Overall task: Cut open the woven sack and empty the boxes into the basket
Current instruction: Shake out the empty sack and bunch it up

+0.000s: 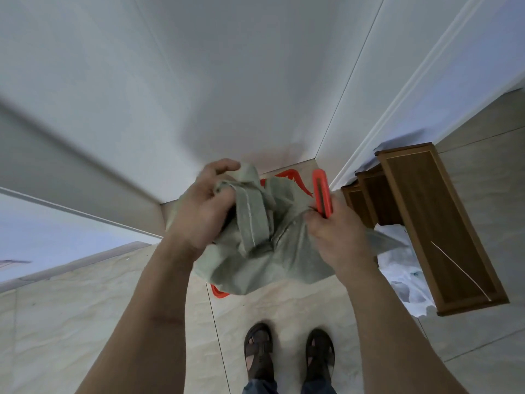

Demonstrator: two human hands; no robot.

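A grey-green woven sack (264, 251) hangs crumpled in front of me, held up over a red plastic basket (292, 177) that shows only at its far rim and near corner. My left hand (201, 211) grips a bunched fold of the sack's top. My right hand (335, 237) pinches the sack's right side and also holds an orange utility knife (322, 191), which points up and away. No boxes are visible; the sack hides the basket's inside.
A brown wooden shelf unit (426, 217) stands at the right against the white wall, with a white plastic bag (403, 268) beside it. My sandalled feet (287, 356) stand on the beige tiled floor. White walls meet in a corner behind the basket.
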